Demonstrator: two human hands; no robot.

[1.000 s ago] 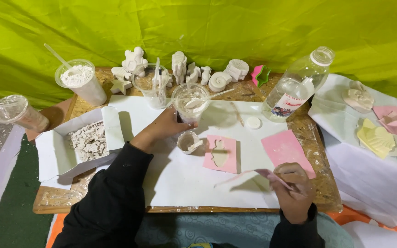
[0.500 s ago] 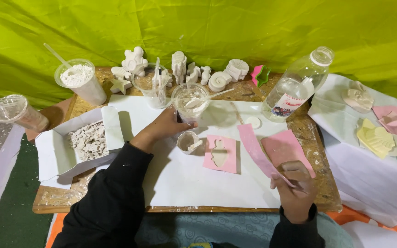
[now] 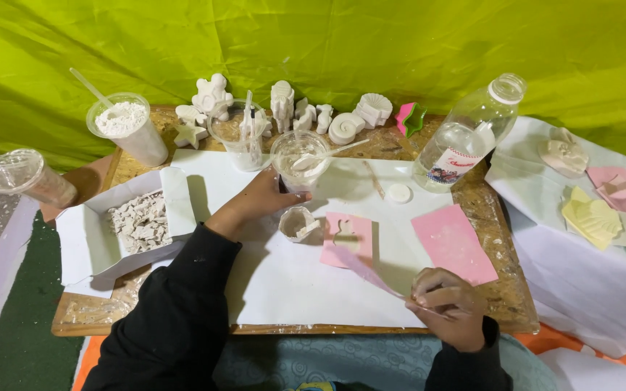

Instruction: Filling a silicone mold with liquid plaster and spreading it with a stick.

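Pink strip (image 3: 360,266) pinched in right hand (image 3: 449,304) grip; left hand (image 3: 266,199) grip apparently around clear cup (image 3: 300,161).

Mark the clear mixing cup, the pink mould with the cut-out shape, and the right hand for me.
clear mixing cup (image 3: 299,163), head view, on its front wall.
pink mould (image 3: 360,226), head view, on its upper right corner.
right hand (image 3: 447,298), head view, on the knuckles.
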